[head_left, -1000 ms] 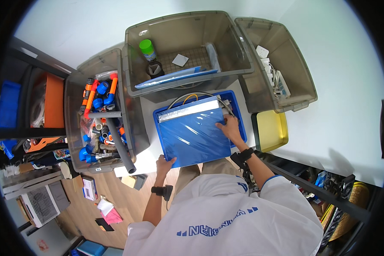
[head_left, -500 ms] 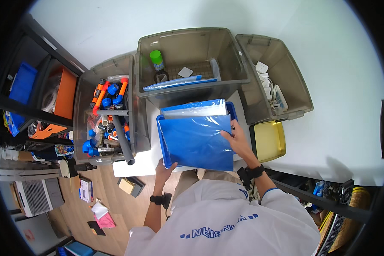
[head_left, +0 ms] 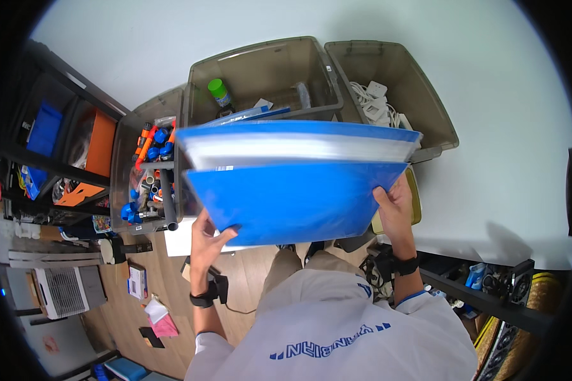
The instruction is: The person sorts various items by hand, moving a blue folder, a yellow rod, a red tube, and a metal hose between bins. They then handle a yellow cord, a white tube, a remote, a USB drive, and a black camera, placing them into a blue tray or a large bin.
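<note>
Both of my hands grip a pair of blue folders (head_left: 286, 203), holding them up above the table. The nearer one shows a smooth blue cover. Behind it a pale, blurred band and a blue upper edge stick out. My left hand (head_left: 211, 242) is closed on the lower left corner, its thumb on the front cover. At the right edge my right hand (head_left: 396, 213) is closed too, thumb in front and fingers behind. Whatever lies behind the folders is hidden, the blue tray included.
Behind the folders stands a grey bin (head_left: 260, 60) with a green-capped can (head_left: 218, 91). A bin of pipe fittings (head_left: 152, 105) is at left, a bin of white cables (head_left: 419, 76) at right. A yellow container (head_left: 415, 197) sits near my right hand. Shelving (head_left: 63, 159) flanks the left.
The folders have come up toward me and look larger. My left hand has moved from the blue tray's corner onto the folders. My right hand has shifted right along with them.
</note>
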The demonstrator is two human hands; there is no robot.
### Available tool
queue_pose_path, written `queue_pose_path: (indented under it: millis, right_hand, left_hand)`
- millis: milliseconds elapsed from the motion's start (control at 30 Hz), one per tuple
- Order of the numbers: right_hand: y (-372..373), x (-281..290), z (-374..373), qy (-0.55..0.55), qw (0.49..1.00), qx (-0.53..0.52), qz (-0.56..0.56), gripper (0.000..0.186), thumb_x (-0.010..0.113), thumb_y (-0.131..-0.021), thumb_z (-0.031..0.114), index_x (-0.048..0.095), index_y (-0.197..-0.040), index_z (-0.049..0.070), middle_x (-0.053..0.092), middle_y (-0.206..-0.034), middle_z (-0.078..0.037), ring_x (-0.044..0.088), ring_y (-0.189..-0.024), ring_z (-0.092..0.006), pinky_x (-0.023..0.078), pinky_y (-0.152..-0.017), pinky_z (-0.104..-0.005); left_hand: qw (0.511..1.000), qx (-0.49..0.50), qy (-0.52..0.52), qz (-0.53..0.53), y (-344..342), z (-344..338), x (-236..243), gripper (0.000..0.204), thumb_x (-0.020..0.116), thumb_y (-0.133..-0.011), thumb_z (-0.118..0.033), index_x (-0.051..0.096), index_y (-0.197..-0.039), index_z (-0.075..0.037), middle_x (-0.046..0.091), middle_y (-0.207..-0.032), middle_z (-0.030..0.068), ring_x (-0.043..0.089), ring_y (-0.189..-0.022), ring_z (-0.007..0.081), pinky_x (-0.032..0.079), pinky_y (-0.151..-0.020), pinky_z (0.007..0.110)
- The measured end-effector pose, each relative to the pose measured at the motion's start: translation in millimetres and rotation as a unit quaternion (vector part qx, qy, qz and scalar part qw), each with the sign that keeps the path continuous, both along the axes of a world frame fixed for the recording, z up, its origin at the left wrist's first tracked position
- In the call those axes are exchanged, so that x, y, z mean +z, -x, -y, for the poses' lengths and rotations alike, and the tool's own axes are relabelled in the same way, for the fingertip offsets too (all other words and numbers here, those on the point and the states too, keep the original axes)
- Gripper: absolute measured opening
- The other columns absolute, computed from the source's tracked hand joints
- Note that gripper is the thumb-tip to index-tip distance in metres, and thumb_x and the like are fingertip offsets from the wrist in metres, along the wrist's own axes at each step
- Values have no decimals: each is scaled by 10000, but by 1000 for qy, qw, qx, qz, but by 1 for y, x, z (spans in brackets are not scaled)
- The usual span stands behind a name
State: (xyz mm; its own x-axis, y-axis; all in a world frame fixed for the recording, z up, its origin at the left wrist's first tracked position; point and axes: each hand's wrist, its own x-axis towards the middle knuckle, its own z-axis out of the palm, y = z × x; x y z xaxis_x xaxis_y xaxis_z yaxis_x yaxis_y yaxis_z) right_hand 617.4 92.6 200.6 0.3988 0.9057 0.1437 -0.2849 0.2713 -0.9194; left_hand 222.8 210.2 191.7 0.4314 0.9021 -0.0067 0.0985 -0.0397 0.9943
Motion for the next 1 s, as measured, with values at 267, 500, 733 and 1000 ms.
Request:
queue_pose_path:
  millis: [267,500,733,1000]
  right_hand:
    - [-20,11,30,-46,998,-20,37,715,717,-956,29,328,-1554,-15,541,-1467,-131,537,-1336,-219,411,-1132,-368]
    - [-22,43,11,-52,996,63,21,661,680,-934,-49,360,-1507,30,522,-1488,-171,570,-1316,-266,463,-1110,-418]
    - [-12,62,-23,25,989,109,98,534,698,-951,10,461,-1430,23,538,-1490,-161,566,-1360,-280,472,-1142,-425]
    - [15,59,-110,19,936,96,337,465,745,-966,195,550,-1356,33,654,-1323,-174,655,-1220,-322,519,-1033,-387]
  left_hand:
    - [996,60,-63,-6,-32,34,55,142,800,-910,-37,710,-1000,26,704,-865,23,606,-723,87,464,-616,239]
    - [980,129,-149,-25,-32,-3,129,94,744,-959,-77,686,-1016,-30,628,-828,-41,503,-706,69,388,-634,237]
    - [930,237,-273,-64,-18,-105,219,180,639,-1050,-156,676,-1124,4,619,-892,-26,515,-791,99,440,-754,267]
    - [942,132,-282,-121,-28,-252,205,221,689,-1032,-169,689,-1136,26,664,-977,-18,548,-890,73,451,-815,248]
